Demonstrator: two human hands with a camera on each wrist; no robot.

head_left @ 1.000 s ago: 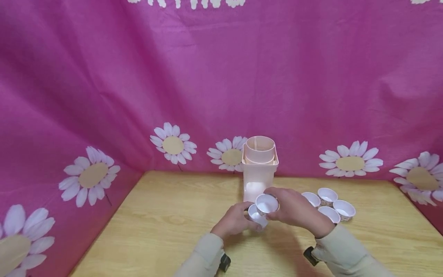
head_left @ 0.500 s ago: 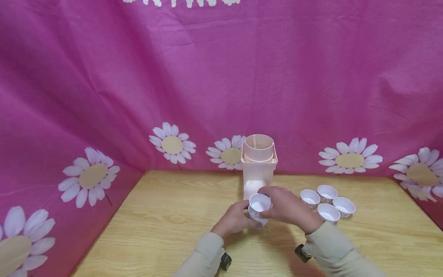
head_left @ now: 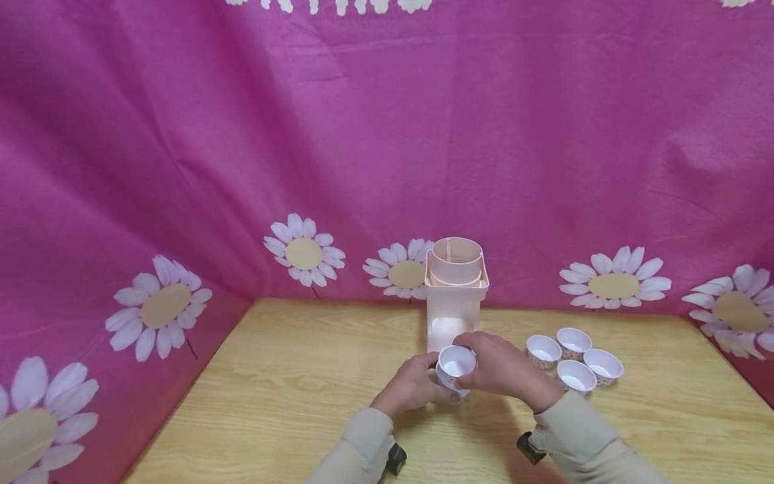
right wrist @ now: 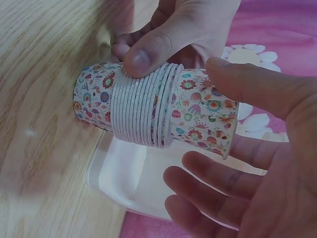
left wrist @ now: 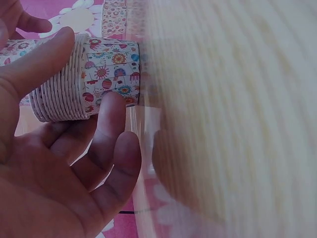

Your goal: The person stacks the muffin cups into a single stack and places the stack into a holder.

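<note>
Your right hand (head_left: pixel 498 366) has lowered its pinched cup (head_left: pixel 456 361) into the nested stack (right wrist: pixel 141 109) your left hand (head_left: pixel 411 384) grips just beneath it.

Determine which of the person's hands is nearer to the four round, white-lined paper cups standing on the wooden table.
Right. The right hand is just left of the four cups; the left hand is farther left, across the held flower-patterned paper cup stack.

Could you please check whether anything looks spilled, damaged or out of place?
Nothing stands out: four cups stand upright on the table; the left hand grips the stack, the right hand holds the partly nested top cup.
</note>
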